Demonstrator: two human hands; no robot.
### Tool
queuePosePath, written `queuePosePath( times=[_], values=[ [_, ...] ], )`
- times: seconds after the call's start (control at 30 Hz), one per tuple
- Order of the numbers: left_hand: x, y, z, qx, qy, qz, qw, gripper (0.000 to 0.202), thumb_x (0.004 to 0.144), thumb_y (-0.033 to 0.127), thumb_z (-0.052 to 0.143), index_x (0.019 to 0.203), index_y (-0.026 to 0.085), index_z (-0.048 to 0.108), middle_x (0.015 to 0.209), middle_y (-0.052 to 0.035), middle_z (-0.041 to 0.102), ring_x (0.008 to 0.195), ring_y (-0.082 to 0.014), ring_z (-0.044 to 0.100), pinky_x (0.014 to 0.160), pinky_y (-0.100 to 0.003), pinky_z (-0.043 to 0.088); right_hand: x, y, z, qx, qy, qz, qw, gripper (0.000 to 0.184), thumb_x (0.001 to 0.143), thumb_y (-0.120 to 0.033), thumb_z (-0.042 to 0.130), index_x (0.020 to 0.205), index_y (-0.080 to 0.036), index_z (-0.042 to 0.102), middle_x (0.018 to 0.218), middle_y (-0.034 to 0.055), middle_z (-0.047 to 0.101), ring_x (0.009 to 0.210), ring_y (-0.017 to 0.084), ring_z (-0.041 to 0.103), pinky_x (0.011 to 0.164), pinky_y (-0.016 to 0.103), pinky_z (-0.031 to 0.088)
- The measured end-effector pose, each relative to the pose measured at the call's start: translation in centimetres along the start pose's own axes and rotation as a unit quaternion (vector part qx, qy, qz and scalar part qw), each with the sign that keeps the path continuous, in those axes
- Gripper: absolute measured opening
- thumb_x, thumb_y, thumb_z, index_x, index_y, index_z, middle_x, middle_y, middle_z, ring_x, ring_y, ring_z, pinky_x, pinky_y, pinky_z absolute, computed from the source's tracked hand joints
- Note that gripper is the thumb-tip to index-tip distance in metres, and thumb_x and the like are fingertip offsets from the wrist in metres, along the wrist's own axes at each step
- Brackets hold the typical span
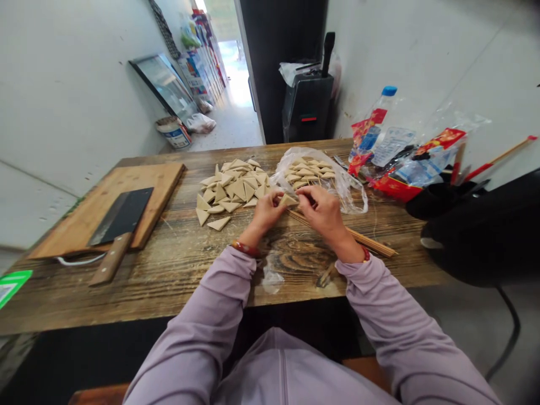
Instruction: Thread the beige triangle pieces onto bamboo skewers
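My left hand (269, 212) is closed, pinching a beige tofu triangle (288, 200) between thumb and fingers. Just to its right, my right hand (321, 209) is closed too, fingertips close to that triangle; what it pinches is too small to make out. Beneath the right hand, a bundle of thin bamboo skewers (375, 243) lies slanting across the table. A loose heap of tofu triangles (236, 188) spreads beyond my left hand. Behind my right hand, a clear plastic bag (358, 194) lies opened around more triangles (306, 169), some with thin sticks showing.
On the left of the wooden table (185, 281), a cleaver (126, 216) rests on a cutting board (158, 177), its handle over the edge. A bottle (382, 107), red packaging (396, 185) and a black container (434, 199) crowd the right. A black bin-like box (310, 104) stands behind.
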State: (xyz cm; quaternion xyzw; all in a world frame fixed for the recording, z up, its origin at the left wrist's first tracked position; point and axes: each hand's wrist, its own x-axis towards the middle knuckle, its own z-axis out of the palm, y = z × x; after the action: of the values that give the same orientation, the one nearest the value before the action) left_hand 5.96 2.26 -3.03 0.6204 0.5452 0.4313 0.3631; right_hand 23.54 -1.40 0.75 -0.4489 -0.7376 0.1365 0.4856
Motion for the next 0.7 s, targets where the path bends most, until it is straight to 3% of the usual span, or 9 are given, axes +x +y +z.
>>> queuePosePath(
  times=[0.13, 0.23, 0.43, 0.57, 0.7],
  values=[
    [-2.2, 0.9, -3.1, -0.176, 0.006, -0.070, 0.982, 0.020, 0.066, 0.025, 0.075, 0.082, 0.014, 0.072, 0.077, -0.0015, 0.066, 0.064, -0.0092, 0.050, 0.058, -0.022, 0.036, -0.1, -0.2, 0.1, 0.194, -0.023, 0.124, 0.973, 0.024, 0.091, -0.029, 0.050, 0.105, -0.019, 0.067, 0.065, -0.0031, 0.057, 0.051, 0.010, 0.048, 0.050, 0.023, 0.039],
    [-3.9, 1.5, -4.8, -0.266, 0.024, -0.100, 0.958, 0.019, 0.064, 0.021, 0.077, 0.080, 0.015, 0.070, 0.073, 0.0009, 0.061, 0.059, -0.0063, 0.044, 0.054, -0.021, 0.032, -1.0, -0.7, 1.0, 0.266, -0.092, 0.146, 0.948, 0.028, 0.090, -0.029, 0.049, 0.109, -0.018, 0.067, 0.057, -0.0068, 0.047, 0.044, 0.009, 0.039, 0.044, 0.021, 0.031],
    [-5.4, 2.0, -5.5, -0.390, 0.029, -0.158, 0.907, 0.016, 0.071, 0.019, 0.074, 0.076, 0.015, 0.060, 0.070, 0.0030, 0.055, 0.059, -0.0056, 0.048, 0.055, -0.019, 0.037, -3.0, -1.8, 3.2, 0.167, -0.171, 0.048, 0.970, 0.028, 0.087, -0.025, 0.051, 0.106, -0.020, 0.072, 0.069, -0.0012, 0.061, 0.059, 0.012, 0.051, 0.056, 0.025, 0.040],
    [-5.5, 2.2, -5.5, -0.427, 0.036, -0.193, 0.883, 0.013, 0.079, 0.023, 0.070, 0.080, 0.014, 0.059, 0.067, 0.0030, 0.054, 0.056, -0.0055, 0.049, 0.053, -0.018, 0.038, -3.3, -1.9, 3.3, 0.137, -0.175, 0.041, 0.974, 0.029, 0.090, -0.030, 0.053, 0.108, -0.018, 0.073, 0.067, -0.0002, 0.061, 0.059, 0.013, 0.054, 0.059, 0.027, 0.043],
    [-5.5, 2.5, -5.5, -0.440, 0.018, -0.190, 0.877, 0.013, 0.082, 0.021, 0.067, 0.077, 0.014, 0.058, 0.064, 0.0036, 0.052, 0.054, -0.0045, 0.047, 0.053, -0.017, 0.037, -3.3, -2.0, 3.0, 0.120, -0.184, 0.049, 0.974, 0.033, 0.091, -0.028, 0.052, 0.115, -0.019, 0.072, 0.065, -0.0003, 0.061, 0.060, 0.015, 0.057, 0.060, 0.028, 0.046]
  ],
)
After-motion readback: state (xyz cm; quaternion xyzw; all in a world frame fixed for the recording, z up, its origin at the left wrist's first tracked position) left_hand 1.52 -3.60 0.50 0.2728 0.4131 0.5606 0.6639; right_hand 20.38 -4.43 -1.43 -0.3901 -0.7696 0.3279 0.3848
